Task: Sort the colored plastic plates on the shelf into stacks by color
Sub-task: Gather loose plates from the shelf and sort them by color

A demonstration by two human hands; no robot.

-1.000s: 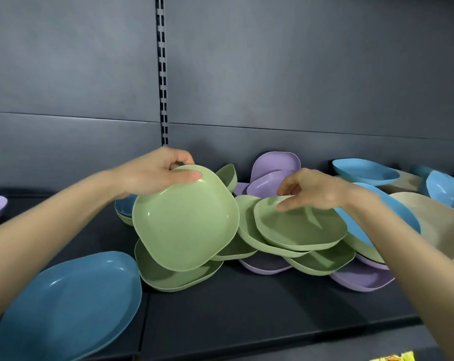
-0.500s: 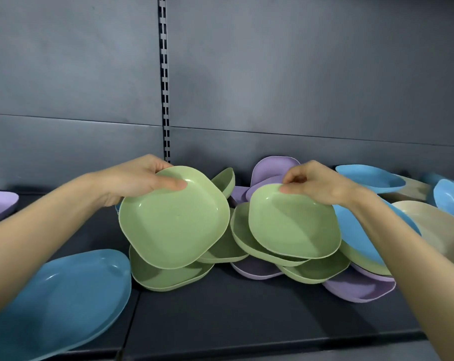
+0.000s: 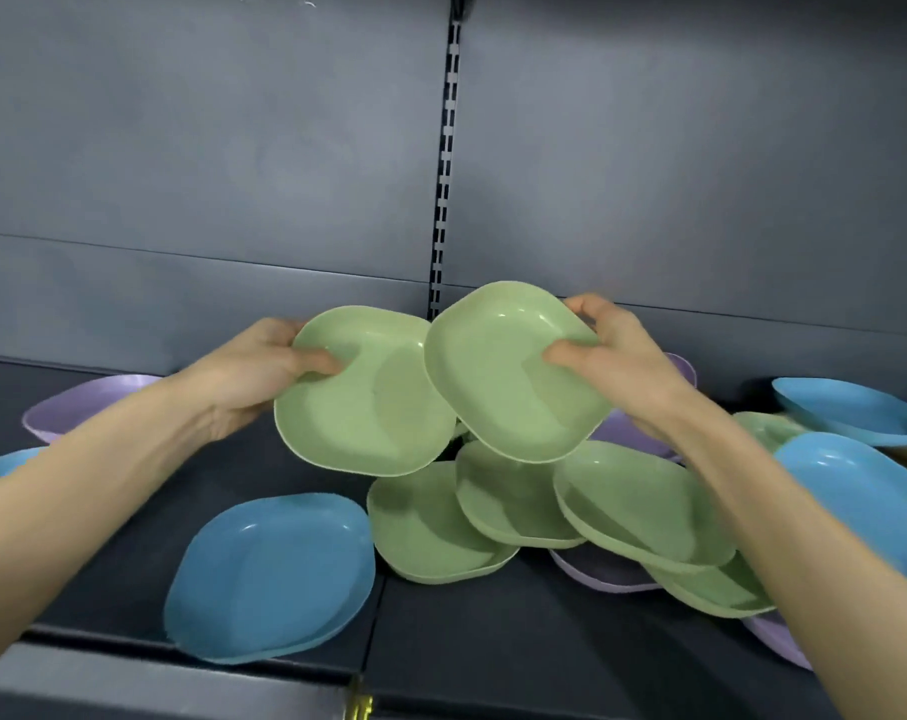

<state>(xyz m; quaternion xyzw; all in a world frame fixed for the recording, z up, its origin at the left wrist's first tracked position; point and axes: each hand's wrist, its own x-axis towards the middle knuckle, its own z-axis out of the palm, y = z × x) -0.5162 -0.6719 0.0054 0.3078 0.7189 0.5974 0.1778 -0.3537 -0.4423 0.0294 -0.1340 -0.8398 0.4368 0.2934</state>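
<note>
You are holding the left green plate (image 3: 357, 407) tilted, its edge sitting behind the right green plate (image 3: 508, 381), both above jumbled green plates (image 3: 513, 501).

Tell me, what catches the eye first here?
Two pale plates are held up mid-picture: the left hand grips a green plate, and the right hand grips a second green plate whose edge overlaps the first. Beneath them a jumble of green plates lies on the dark shelf, with a blue plate at front left.

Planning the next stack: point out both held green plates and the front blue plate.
Left green plate (image 3: 357, 407): head view, inner face centre.
Right green plate (image 3: 503, 392): head view, inner face centre.
Blue plate (image 3: 269, 574): head view, well centre.
</note>
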